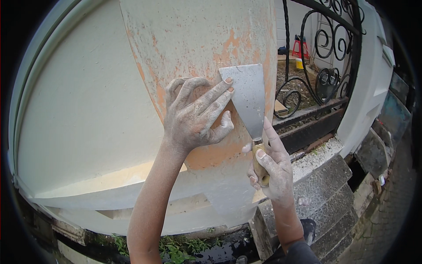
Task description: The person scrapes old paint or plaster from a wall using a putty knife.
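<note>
A broad metal scraper (249, 94) with a wooden handle is upright in front of a wall pillar (198, 44). My right hand (274, 169) is wrapped round its handle, the index finger stretched along the lower blade. My left hand (198, 108), dusted white, lays two fingertips on the blade's left edge; its other fingers are bent and its thumb stands apart. The pillar's pale coating is worn through to orange in patches, most of all behind and below my left hand. Whether the blade's edge touches the pillar, I cannot tell.
Right of the pillar stands a black wrought-iron gate (307, 57), with a red stool (300, 47) and a yellow bucket (299, 64) behind it. Grey stone steps (323, 193) lie at lower right. A ditch with green weeds (176, 251) runs below the cream wall (88, 110).
</note>
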Action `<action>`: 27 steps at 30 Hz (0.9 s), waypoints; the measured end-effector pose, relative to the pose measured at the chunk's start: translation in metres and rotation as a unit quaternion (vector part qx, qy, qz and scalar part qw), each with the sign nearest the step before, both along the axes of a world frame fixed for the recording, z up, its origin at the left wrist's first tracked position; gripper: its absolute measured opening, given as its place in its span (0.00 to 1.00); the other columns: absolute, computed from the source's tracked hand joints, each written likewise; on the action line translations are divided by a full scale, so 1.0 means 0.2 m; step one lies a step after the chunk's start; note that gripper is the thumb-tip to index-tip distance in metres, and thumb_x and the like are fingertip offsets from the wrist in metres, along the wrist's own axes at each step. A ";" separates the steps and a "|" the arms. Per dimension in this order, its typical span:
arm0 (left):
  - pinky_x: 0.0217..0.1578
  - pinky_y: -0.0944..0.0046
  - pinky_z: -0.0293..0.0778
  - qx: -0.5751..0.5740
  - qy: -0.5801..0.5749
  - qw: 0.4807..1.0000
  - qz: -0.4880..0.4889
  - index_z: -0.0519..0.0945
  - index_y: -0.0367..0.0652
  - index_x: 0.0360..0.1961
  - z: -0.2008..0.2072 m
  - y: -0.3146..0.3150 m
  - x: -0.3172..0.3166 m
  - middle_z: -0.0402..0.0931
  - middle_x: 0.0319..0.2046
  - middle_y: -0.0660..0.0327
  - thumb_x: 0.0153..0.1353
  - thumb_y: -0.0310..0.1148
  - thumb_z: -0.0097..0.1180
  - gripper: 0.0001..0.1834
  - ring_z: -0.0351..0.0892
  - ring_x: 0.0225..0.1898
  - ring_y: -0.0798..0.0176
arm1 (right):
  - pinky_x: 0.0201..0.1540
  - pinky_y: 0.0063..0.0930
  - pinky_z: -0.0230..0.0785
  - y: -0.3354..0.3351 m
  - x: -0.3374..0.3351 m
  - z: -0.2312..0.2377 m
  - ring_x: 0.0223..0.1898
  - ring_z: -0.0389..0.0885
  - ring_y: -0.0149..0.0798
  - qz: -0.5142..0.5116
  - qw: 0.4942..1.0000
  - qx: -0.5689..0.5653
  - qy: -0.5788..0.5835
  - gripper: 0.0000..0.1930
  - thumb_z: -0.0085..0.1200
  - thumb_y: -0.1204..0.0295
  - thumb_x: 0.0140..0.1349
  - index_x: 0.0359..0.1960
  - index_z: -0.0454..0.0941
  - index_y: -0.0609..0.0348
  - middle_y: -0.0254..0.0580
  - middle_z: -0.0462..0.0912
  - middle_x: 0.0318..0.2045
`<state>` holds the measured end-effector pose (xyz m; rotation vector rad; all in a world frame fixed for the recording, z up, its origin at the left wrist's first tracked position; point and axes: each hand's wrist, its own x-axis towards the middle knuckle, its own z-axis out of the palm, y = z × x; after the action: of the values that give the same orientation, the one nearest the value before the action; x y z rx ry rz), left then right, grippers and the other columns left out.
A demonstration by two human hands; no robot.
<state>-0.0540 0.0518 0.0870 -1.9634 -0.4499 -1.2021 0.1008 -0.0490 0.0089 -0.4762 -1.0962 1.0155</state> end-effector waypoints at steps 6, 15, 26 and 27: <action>0.55 0.58 0.59 0.002 -0.009 1.000 0.020 0.82 0.57 0.38 0.02 0.01 0.01 0.77 0.46 0.79 0.39 0.35 0.58 0.19 0.72 0.44 0.66 | 0.10 0.10 0.62 0.02 -0.02 0.06 0.13 0.67 0.20 -0.035 0.999 -0.019 -0.035 0.29 0.39 0.78 0.63 0.67 0.48 0.54 0.43 0.74 0.35; 0.54 0.57 0.58 -0.020 -0.005 1.000 0.010 0.81 0.55 0.40 0.02 0.00 0.00 0.75 0.50 0.77 0.41 0.35 0.57 0.19 0.70 0.45 0.65 | 0.10 0.10 0.61 0.02 -0.02 0.07 0.14 0.66 0.19 -0.028 0.999 -0.020 -0.027 0.30 0.38 0.80 0.63 0.67 0.46 0.52 0.43 0.75 0.35; 0.54 0.57 0.59 0.013 0.014 1.000 0.017 0.80 0.55 0.42 0.00 0.02 -0.02 0.75 0.51 0.76 0.41 0.35 0.56 0.21 0.69 0.47 0.65 | 0.12 0.11 0.62 0.01 -0.01 0.02 0.14 0.65 0.19 -0.028 0.999 -0.031 -0.031 0.30 0.38 0.81 0.63 0.67 0.48 0.53 0.42 0.75 0.34; 0.54 0.57 0.59 0.022 0.034 0.999 0.008 0.81 0.54 0.42 -0.01 0.02 -0.01 0.75 0.51 0.76 0.41 0.35 0.56 0.21 0.69 0.47 0.65 | 0.12 0.11 0.62 0.00 0.00 0.00 0.14 0.65 0.20 -0.027 0.999 -0.035 -0.022 0.30 0.37 0.81 0.62 0.67 0.48 0.53 0.42 0.75 0.35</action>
<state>-0.0563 0.0567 0.0858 -1.9529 -0.4000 -1.1224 0.1010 -0.0484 0.0090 -0.5842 -1.0834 1.0031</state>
